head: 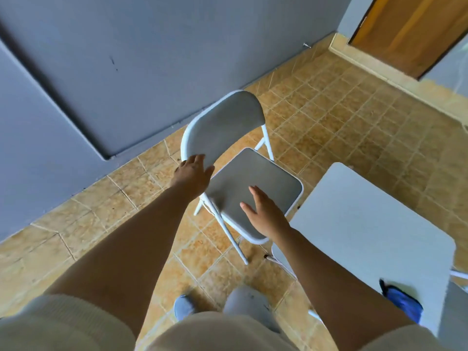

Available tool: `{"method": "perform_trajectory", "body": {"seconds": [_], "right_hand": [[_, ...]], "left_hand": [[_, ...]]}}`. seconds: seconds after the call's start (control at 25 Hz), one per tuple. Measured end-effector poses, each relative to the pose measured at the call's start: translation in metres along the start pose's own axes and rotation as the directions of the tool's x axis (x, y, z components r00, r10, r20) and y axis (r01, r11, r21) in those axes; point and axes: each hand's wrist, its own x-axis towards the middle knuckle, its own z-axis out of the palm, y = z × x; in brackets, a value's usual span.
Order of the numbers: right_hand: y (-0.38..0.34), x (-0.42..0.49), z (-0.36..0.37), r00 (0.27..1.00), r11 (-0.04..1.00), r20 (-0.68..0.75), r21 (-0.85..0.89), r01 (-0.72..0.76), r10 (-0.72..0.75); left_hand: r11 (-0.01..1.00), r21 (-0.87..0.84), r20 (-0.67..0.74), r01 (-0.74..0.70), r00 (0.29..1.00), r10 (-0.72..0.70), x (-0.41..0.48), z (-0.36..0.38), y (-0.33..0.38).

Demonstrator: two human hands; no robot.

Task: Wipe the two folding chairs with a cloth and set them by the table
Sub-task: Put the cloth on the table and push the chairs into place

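An unfolded folding chair with a white tubular metal frame and grey padded seat and backrest (pixel 235 158) stands on the tan tiled floor (pixel 354 127), its back toward the grey painted wall (pixel 126 59) and its seat corner just beside the white rectangular tabletop (pixel 359 224) at the right. The left hand (pixel 193 174) rests on the lower left edge of the backrest, where frame and padding meet: the thumb lies across the front of the grey pad while the fingers curl around the white tube behind it, so the hand is closed loosely on the backrest edge rather than clenched tight. The right hand (pixel 262 211) is open and flat, fingers spread slightly apart and pointing toward the backrest, palm down over the near part of the grey seat; it holds nothing, and whether the palm actually touches the padding or hangs just above it cannot be told. A blue crumpled cloth (pixel 402 304) lies on the near edge of the tabletop, well apart from both hands. Under the table's near left corner a grey padded edge with white tubing (pixel 278 254) shows, largely hidden by the right forearm. Below, the person's light beige top and grey slippers are visible.
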Motion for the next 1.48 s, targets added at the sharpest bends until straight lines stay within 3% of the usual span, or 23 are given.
{"method": "perform_trajectory", "body": {"seconds": [0.2,0.56,0.72,0.8,0.96,1.12,1.36,1.48], "right_hand": [[-0.036,0.062,0.006,0.996,0.996,-0.034,0.009,-0.084,0.085],[-0.105,0.195,0.003,0.995,0.994,-0.030,0.068,-0.089,0.091],[-0.122,0.230,0.016,0.988,0.987,-0.028,0.048,-0.153,0.155],[-0.133,0.249,0.026,0.972,0.975,-0.093,0.075,-0.207,0.214],[-0.162,0.277,0.051,0.909,0.930,-0.230,0.206,-0.304,0.348],[-0.181,0.300,0.076,0.794,0.864,-0.358,0.317,-0.391,0.491],[-0.192,0.318,0.097,0.661,0.835,-0.512,0.378,-0.399,0.548],[-0.191,0.323,0.102,0.628,0.826,-0.537,0.395,-0.403,0.563]], "left_hand": [[0.994,-0.003,0.027,-0.109,0.994,0.109,0.088,-0.023,-0.033],[0.976,0.058,0.102,-0.210,0.974,0.204,0.233,-0.052,-0.067],[0.933,0.077,0.202,-0.350,0.922,0.330,0.283,-0.047,-0.062],[0.909,0.038,0.249,-0.414,0.885,0.393,0.309,-0.039,-0.058],[0.850,-0.056,0.358,-0.523,0.785,0.506,0.344,-0.018,-0.056],[0.807,-0.157,0.404,-0.570,0.708,0.579,0.364,0.002,-0.054],[0.739,-0.282,0.321,-0.612,0.665,0.674,0.396,0.024,-0.036],[0.723,-0.307,0.278,-0.619,0.668,0.690,0.402,0.033,-0.022]]}}
